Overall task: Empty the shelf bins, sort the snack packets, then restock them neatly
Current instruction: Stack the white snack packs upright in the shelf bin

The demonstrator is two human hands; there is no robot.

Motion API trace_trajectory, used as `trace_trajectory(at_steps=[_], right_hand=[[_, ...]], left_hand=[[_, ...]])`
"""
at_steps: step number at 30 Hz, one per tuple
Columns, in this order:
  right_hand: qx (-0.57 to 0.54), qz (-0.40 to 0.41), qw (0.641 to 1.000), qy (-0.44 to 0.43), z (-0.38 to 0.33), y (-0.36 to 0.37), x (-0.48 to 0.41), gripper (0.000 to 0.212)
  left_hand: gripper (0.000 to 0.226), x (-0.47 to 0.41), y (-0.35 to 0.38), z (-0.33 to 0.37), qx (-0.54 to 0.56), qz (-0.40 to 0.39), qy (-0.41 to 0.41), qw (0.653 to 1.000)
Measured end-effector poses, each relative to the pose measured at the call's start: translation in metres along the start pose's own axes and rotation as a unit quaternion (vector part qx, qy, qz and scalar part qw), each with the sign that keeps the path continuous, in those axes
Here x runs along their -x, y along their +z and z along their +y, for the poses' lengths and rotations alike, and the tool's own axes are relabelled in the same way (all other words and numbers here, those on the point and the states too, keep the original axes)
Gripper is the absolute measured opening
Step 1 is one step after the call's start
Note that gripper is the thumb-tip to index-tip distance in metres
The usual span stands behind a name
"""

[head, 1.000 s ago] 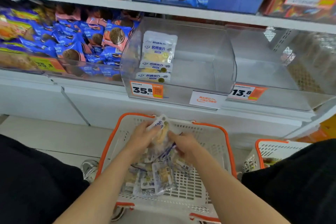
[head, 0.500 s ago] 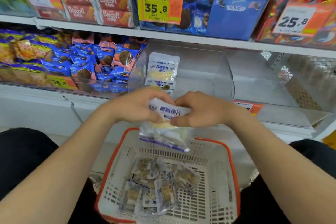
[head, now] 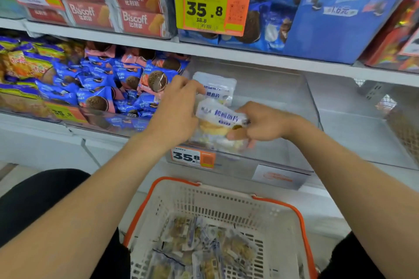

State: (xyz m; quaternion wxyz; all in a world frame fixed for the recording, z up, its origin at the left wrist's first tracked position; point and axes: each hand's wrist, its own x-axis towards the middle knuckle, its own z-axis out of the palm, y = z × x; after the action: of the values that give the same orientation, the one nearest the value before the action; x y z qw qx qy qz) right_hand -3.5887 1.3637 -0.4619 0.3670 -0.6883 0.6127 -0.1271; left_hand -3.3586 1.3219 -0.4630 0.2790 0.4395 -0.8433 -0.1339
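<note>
Shelving fills our view, and inside its clear bin (head: 283, 161) at twelve o'clock our left hand (head: 174, 111) and right hand (head: 265, 123) both pinch one white packet (head: 217, 118) (a second packet (head: 217, 85) stands behind), restocking barely begun, loose packets (head: 204, 242) waiting in the basket (head: 226, 190) at six.

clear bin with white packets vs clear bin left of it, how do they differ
The clear middle bin holds few white packets, floor mostly bare; the clear left bin is heaped with blue cookie packs. The left hand and right hand reach into the middle bin, not the left. Both bins carry 35.8 tags.
</note>
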Motion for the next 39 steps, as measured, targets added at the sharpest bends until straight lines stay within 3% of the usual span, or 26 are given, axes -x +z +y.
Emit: trace_trajectory(at_steps=[3,6,10,14,19,23,29,34,36,39], right_hand=[[0.032,-0.110,0.993,0.018,-0.002,0.018,-0.024,0.016],[0.154,-0.057,0.986,0.028,-0.008,0.029,-0.042,0.031],[0.159,0.014,0.986,0.057,-0.010,0.036,-0.058,0.034],[0.134,0.088,0.982,0.102,-0.013,0.039,-0.066,0.042],[-0.107,0.170,0.971,0.131,-0.005,0.039,-0.082,0.126],[-0.062,0.221,0.967,0.109,0.003,0.029,-0.095,0.123],[0.144,0.310,0.938,0.054,0.007,0.035,-0.101,0.107],[0.008,0.256,0.964,0.070,0.012,0.042,-0.099,0.137],[0.004,0.242,0.968,0.068,0.015,0.039,-0.096,0.152],[0.016,0.203,0.976,0.079,0.018,0.034,-0.100,0.158]], left_hand=[[0.072,-0.004,0.006,-0.001,-0.039,-0.098,0.035,0.994],[0.060,-0.009,0.021,-0.011,-0.086,-0.176,0.039,0.980],[0.062,-0.023,0.033,-0.012,-0.194,-0.254,0.047,0.946],[0.065,-0.037,0.046,-0.022,-0.281,-0.248,0.067,0.924],[0.067,-0.050,0.056,-0.030,-0.295,-0.235,0.052,0.924],[0.094,-0.055,0.066,-0.029,-0.342,-0.189,0.051,0.919],[0.104,-0.066,0.077,-0.026,-0.352,-0.125,0.041,0.927],[0.112,-0.082,0.076,-0.030,-0.311,-0.114,0.030,0.943],[0.122,-0.092,0.075,-0.032,-0.291,-0.140,0.032,0.946],[0.137,-0.101,0.066,-0.028,-0.269,-0.199,0.009,0.942]])
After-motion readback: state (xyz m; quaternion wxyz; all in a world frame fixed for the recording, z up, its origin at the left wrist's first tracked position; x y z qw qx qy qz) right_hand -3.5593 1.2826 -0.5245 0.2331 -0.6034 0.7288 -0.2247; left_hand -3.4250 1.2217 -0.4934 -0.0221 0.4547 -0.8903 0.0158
